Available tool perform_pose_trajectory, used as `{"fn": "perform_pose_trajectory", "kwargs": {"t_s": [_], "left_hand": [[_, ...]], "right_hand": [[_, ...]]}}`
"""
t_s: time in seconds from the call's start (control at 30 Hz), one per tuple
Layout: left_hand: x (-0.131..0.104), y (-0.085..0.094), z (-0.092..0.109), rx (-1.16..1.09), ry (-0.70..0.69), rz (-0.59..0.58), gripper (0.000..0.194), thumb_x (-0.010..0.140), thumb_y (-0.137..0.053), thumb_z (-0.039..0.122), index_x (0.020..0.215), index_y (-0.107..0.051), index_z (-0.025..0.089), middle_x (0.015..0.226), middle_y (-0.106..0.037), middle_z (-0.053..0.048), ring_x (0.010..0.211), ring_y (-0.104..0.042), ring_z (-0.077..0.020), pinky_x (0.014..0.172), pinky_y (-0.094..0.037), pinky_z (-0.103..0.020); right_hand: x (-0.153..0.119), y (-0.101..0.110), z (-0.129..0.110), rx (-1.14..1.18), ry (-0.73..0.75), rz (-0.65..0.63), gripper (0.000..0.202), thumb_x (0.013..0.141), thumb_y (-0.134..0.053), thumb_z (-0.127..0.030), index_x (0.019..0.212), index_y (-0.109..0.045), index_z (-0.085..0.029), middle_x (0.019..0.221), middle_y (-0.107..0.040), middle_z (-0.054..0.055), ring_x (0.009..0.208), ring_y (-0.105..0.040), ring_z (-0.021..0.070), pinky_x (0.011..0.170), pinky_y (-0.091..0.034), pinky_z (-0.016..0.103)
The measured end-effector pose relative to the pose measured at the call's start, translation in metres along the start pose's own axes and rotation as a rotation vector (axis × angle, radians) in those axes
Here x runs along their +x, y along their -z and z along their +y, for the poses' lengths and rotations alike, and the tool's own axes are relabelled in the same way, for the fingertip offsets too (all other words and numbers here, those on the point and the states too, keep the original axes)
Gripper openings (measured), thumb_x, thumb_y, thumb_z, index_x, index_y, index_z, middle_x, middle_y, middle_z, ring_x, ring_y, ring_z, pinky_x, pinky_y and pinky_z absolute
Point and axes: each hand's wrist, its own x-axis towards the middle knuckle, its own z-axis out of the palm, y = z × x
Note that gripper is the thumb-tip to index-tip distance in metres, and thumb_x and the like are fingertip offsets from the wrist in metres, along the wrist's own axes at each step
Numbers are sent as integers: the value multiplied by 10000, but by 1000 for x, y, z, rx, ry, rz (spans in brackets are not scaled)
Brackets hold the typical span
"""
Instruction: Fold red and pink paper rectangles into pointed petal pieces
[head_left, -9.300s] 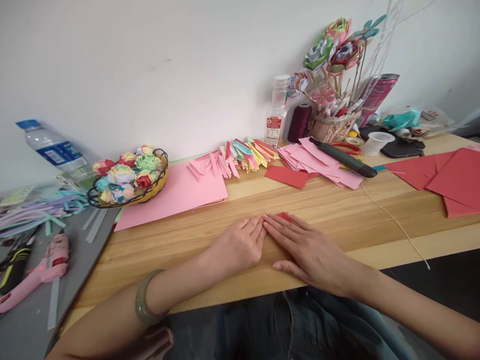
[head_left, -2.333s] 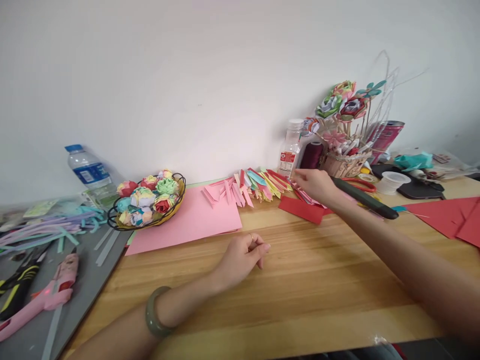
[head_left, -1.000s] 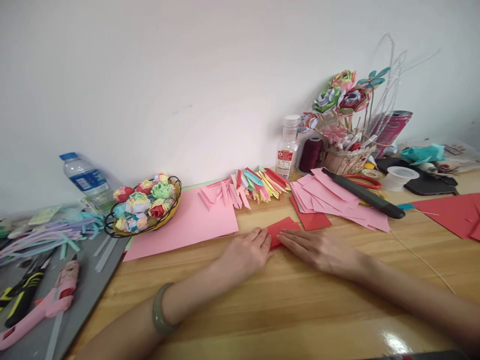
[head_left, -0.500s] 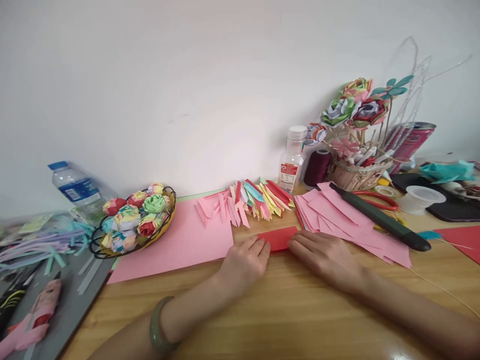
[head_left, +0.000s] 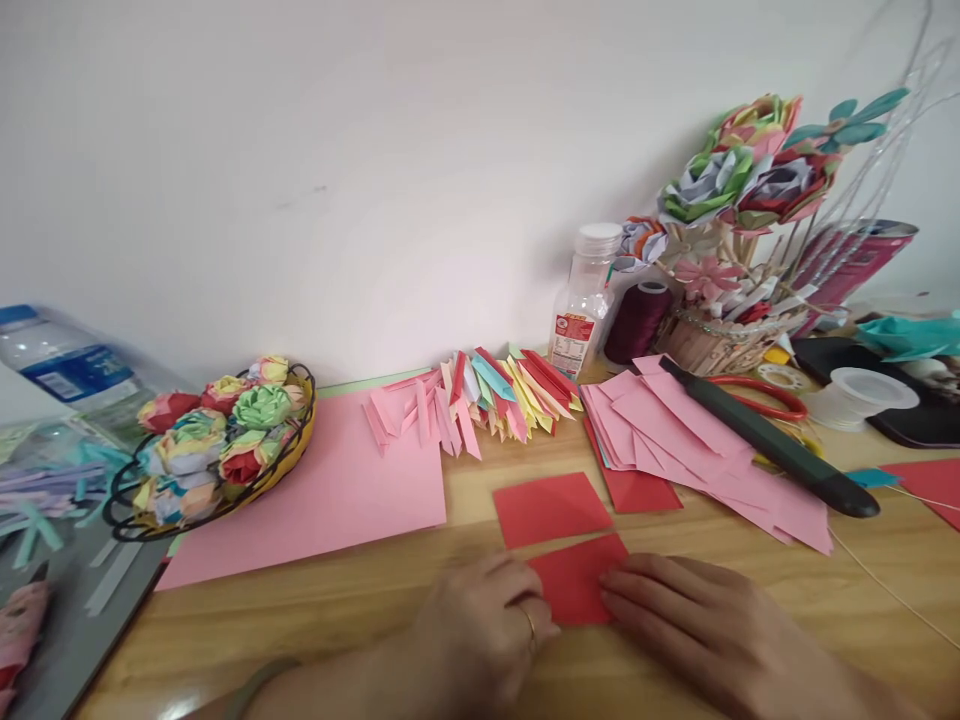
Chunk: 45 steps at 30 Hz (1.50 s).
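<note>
A red paper rectangle (head_left: 577, 580) lies on the wooden table between my two hands. My left hand (head_left: 487, 625), slightly blurred and with a ring on one finger, is closed at its left edge, fingers curled. My right hand (head_left: 694, 620) grips the right edge, its fingers pressed together over the paper and its thumb hidden. Just beyond lies a second red paper rectangle (head_left: 553, 508), apart from both hands. Farther right, a fanned stack of pink paper pieces (head_left: 690, 440) partly covers another red sheet (head_left: 641, 492).
Folded paper strips (head_left: 480, 400) lie behind, partly on a large pink sheet (head_left: 352, 480). A basket of paper flowers (head_left: 217, 450) stands left. A dark green pen-shaped tool (head_left: 772, 440) rests on the pink stack. Along the wall are a clear bottle (head_left: 581, 300), thread spool (head_left: 640, 320) and flower pot (head_left: 727, 340).
Both hands have moved nearer to me. One red rectangle now lies uncovered beyond them, and they are on a red rectangle in front of it. The camera view has also shifted.
</note>
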Motion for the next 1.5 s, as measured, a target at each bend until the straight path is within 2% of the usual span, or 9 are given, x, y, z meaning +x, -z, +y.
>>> {"fn": "perform_pose_trajectory", "kwargs": {"t_s": [0.1,0.23,0.43,0.6,0.73,1.0,1.13,1.3,1.5], "left_hand": [[0,2,1,-89,178,-12,243,862,-464,194,696,-638,160,667,-600,-34,582,-538,-142,531,-444,-240],[-1,3,2,-186,290,18,219,854,-496,205,718,-664,166,696,-622,-33,612,-570,-139,575,-442,-233],[2,4,2,-308,437,-7,249,853,-508,221,684,-685,177,655,-638,-26,574,-578,-123,547,-427,-208],[5,3,1,-327,509,-38,249,845,-507,236,668,-673,181,579,-626,-17,524,-560,-126,502,-403,-204],[7,0,-3,-268,561,-92,158,812,-556,216,712,-675,185,583,-642,0,499,-558,-123,490,-391,-202],[10,-2,-5,-211,576,-139,109,771,-567,169,665,-589,174,537,-607,22,448,-531,-103,448,-371,-183],[10,-5,-5,-149,528,-102,111,758,-533,141,650,-533,168,515,-573,26,419,-501,-92,407,-346,-179],[11,-7,-5,-83,448,-46,176,806,-447,152,640,-500,175,494,-539,25,406,-485,-95,409,-342,-193],[14,-4,-2,-25,415,-51,221,840,-381,136,644,-476,177,504,-529,21,415,-494,-101,421,-341,-197]], "right_hand": [[-4,-7,-1,143,-165,-61,321,942,-294,-157,857,-602,-183,804,-662,55,701,-604,155,604,-489,275],[-9,-18,-2,212,-293,-86,167,915,-422,-179,811,-552,-188,758,-601,25,659,-553,140,601,-444,273],[-10,-22,-1,239,-490,-28,200,921,-416,-246,755,-520,-209,686,-570,3,599,-554,128,539,-431,243],[-9,-23,-1,215,-554,-44,212,918,-419,-295,732,-492,-222,663,-568,-8,567,-563,131,506,-439,242],[-11,-25,1,203,-557,-44,186,930,-393,-315,787,-475,-227,692,-578,-7,574,-576,130,505,-447,239],[-11,-27,6,227,-560,-135,174,942,-372,-302,807,-448,-223,714,-576,-5,602,-587,137,521,-436,243],[-8,-28,8,208,-541,-167,205,947,-355,-311,796,-458,-218,695,-570,-4,595,-589,141,511,-436,244],[-4,-27,8,151,-521,-136,253,955,-324,-311,780,-478,-211,671,-574,4,565,-592,142,489,-444,242],[8,-20,7,104,-531,-167,324,969,-257,-293,739,-469,-209,614,-561,3,497,-580,131,440,-439,229]]}}
